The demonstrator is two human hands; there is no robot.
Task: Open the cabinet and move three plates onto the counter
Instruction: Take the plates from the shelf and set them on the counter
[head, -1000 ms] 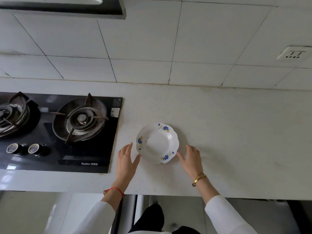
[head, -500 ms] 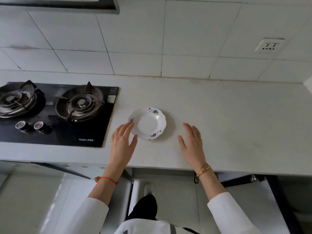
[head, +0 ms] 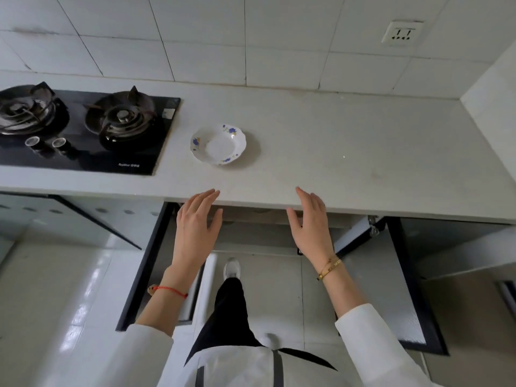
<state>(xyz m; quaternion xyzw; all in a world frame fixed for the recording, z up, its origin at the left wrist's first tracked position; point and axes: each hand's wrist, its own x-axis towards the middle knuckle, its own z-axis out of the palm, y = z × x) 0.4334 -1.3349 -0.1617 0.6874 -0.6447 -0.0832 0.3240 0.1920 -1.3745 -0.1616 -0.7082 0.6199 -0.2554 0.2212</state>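
So the plate [head: 218, 144] sits on the counter [head: 349, 152], just right of the stove [head: 83, 129]. Socket [head: 403, 32] is up on the wall behind, far right. Both hands [head: 195, 224] [head: 310, 222] hang at the counter's front edge, well apart from the plate, with the cabinet doors [head: 410, 289] swung open below.

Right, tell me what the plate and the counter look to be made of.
Plate: probably glazed ceramic or porcelain; white, glossy, scalloped rim with printed blue flowers, though melamine can't be ruled out.
Counter: looks like stone or a stone-like composite; pale, matte, faintly speckled, with a thick square front edge.
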